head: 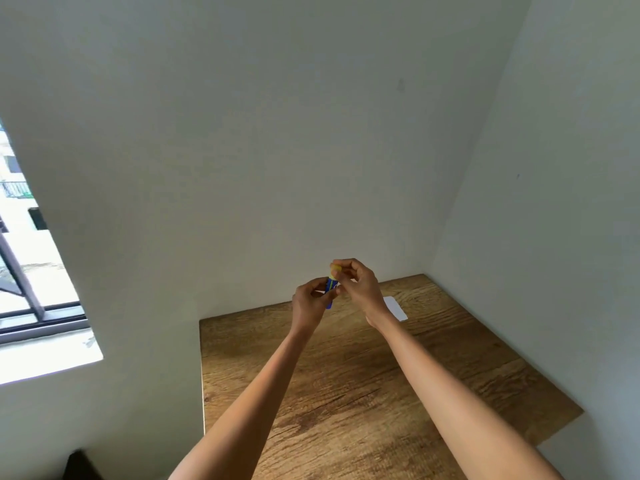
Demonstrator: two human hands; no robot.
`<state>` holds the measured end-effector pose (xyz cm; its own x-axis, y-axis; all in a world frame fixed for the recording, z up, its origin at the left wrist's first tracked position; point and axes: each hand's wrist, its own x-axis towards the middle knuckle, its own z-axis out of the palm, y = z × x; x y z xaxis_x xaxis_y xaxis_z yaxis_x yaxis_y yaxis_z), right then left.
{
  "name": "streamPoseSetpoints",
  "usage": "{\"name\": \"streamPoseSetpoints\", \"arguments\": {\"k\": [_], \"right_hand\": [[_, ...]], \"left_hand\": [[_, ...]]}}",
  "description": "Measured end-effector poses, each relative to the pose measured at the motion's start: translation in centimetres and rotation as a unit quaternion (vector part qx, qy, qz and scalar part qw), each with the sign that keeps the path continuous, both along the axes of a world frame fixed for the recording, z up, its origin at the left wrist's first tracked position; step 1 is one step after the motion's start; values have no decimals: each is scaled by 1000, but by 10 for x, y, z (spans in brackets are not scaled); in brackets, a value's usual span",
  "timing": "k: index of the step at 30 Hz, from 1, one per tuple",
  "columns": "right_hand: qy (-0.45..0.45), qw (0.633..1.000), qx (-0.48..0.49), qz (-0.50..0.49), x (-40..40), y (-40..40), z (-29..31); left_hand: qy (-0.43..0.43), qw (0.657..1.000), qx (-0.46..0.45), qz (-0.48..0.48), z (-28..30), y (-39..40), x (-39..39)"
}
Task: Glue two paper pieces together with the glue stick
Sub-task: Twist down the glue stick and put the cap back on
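Note:
I hold a blue glue stick [330, 295] upright above the far part of the wooden table [346, 375]. My left hand [308, 303] grips its blue body. The fingers of my right hand [358, 285] are closed on its yellow cap [335, 270] at the top. A white paper piece [396, 309] lies flat on the table just right of my right wrist, partly hidden by it. I see no second paper piece.
White walls close in the table at the back and on the right. The table's left edge [201, 375] drops off beside a wall. A window [27, 271] with dark bars is at far left.

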<state>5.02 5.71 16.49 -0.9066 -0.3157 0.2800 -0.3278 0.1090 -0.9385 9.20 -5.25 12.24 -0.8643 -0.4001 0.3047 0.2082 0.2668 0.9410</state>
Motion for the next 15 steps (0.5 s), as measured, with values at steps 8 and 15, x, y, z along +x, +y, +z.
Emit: {"name": "streamPoseSetpoints", "arguments": {"k": [8, 15], "right_hand": [[31, 998, 26, -45, -2, -7, 7], [69, 988, 20, -138, 2, -8, -6]], "left_hand": [[11, 1000, -12, 12, 6, 2, -1], [5, 999, -30, 26, 3, 20, -11]]}}
